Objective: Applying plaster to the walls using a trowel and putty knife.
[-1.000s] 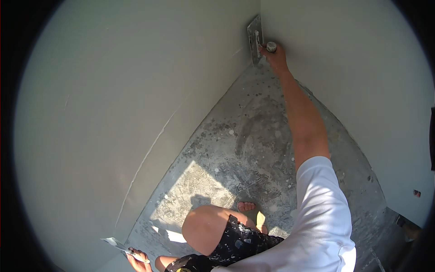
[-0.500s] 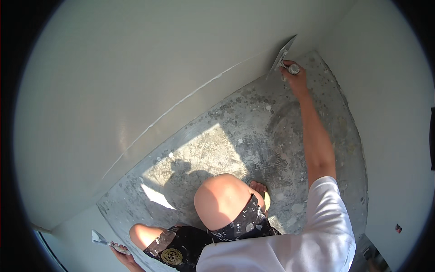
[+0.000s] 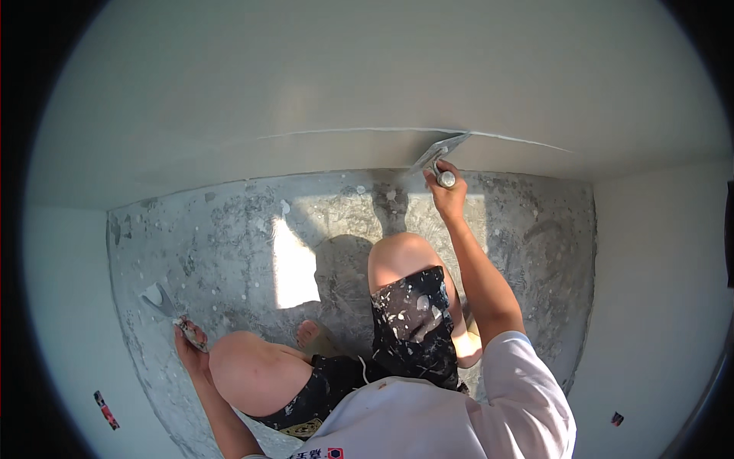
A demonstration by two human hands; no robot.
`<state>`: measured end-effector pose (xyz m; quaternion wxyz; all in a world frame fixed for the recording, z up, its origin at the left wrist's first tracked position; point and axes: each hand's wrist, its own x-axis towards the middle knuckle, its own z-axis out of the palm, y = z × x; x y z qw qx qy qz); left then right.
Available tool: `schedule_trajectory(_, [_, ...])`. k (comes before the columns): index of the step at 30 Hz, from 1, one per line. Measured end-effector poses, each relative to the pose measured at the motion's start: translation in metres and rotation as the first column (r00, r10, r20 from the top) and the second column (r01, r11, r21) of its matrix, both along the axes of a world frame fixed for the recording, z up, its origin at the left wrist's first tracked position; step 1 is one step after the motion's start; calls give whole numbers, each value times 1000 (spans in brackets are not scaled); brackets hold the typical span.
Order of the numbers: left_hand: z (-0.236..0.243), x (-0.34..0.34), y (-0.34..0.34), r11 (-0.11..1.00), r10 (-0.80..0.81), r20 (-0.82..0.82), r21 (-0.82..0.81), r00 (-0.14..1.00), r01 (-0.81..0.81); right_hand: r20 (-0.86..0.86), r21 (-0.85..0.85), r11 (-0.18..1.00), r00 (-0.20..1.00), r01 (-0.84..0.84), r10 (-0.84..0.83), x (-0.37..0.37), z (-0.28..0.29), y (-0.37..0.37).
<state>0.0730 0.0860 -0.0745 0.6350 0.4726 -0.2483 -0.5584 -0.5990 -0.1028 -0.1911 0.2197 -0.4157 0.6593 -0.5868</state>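
My right hand (image 3: 449, 195) is closed round the handle of a plastering trowel (image 3: 440, 151). The trowel's blade lies tilted against the low part of the wall (image 3: 367, 76) in front of me, just above the floor. A thin white ridge of wet-looking plaster (image 3: 336, 130) runs along the wall to both sides of the blade. Low at the left, my left hand (image 3: 191, 342) grips a putty knife (image 3: 170, 309) by its smeared handle, beside my left knee. A white lump of filler (image 3: 155, 295) sits on the putty knife's blade.
The bare concrete floor (image 3: 222, 252) is spotted with white splashes and has a bright sunlit patch (image 3: 293, 268). Side walls stand at the left (image 3: 69, 306) and right (image 3: 642, 291), each with a small wall opening with coloured bits (image 3: 106, 411). My bent knees fill the near middle.
My right hand has drawn the trowel leftward along the wall, away from the right corner. My view has turned leftward, and my left hand with the putty knife now shows more fully.
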Motion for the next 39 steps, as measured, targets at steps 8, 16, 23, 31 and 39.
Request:
schedule_trajectory(8, [9, 81, 69, 983, 172, -1, 58, 985, -171, -44, 110, 976, 980, -188, 193, 243, 13, -66])
schedule_trajectory(16, [-7, 94, 129, 910, 414, -64, 56, 908, -411, -13, -36, 938, 938, -345, 345, 442, -2, -127])
schedule_trajectory(23, [-5, 79, 210, 808, 589, -88, 96, 803, -582, -151, -99, 891, 891, -444, 427, 625, 10, -168])
schedule_trajectory(31, [-29, 40, 249, 732, 680, -109, 161, 725, -662, -145, -112, 816, 821, -568, 552, 761, 54, -235])
schedule_trajectory(39, [-15, 73, 117, 932, 346, 21, 102, 938, -346, -186, -21, 132, 134, -991, 973, 623, 146, -140])
